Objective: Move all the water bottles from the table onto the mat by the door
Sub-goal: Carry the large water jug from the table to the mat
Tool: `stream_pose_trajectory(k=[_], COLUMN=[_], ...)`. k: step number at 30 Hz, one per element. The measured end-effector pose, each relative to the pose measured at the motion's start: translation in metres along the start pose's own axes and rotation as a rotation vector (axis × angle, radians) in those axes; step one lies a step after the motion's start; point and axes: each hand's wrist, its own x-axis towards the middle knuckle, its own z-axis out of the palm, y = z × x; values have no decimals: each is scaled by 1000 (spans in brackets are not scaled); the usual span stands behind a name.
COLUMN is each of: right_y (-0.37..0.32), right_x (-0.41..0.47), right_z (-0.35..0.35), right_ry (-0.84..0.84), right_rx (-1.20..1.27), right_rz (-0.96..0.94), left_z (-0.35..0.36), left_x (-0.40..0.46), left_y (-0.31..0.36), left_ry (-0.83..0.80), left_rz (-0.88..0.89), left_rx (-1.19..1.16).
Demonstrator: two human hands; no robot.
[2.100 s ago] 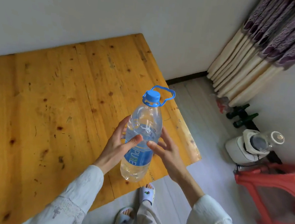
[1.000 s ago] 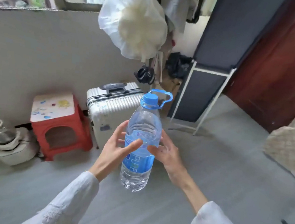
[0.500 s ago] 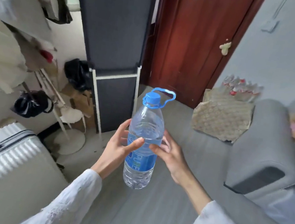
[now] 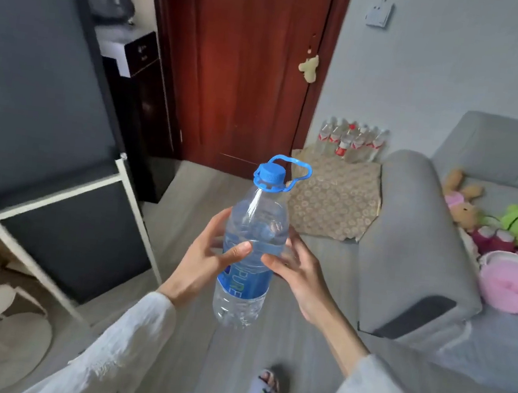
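A large clear water bottle point(image 4: 247, 270) with a blue cap, blue carry loop and blue label is held upright in the air in front of me. My left hand point(image 4: 202, 261) grips its left side, my right hand point(image 4: 298, 274) its right side. Beyond it a patterned beige mat point(image 4: 332, 199) lies on the floor beside the dark red door point(image 4: 247, 64). Several small red-labelled water bottles point(image 4: 352, 141) stand at the mat's far edge against the wall.
A grey sofa point(image 4: 422, 236) with soft toys point(image 4: 493, 218) and a pink round box point(image 4: 511, 283) fills the right. A dark panel on a white frame point(image 4: 63, 214) stands at the left. Grey floor runs between them toward the mat. My slippered foot point(image 4: 261, 389) shows below.
I have turned from the wooden table and walked across the room with the bottle in both hands. The door, mat and sofa are now nearer and centred ahead.
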Motion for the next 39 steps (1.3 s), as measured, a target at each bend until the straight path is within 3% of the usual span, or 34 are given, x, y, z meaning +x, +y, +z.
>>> stream_pose_trajectory(k=[9,21,28,39], right_y=[-10,0,6,43], right_x=[174,367,493,617], right_z=[-148,-319,-424,-592], right_ry=[29,111,170,220], right_rx=[-1,-59,-116,-143], right_rz=[3,17,62,207], left_z=[71,153,200,309], left_x=[218,476,644,840], left_y=[11,4,-4,-45], left_ry=[8,-116,-204,-322], left_rz=[34,39,-5,-131], left_rx=[82,110,60,139])
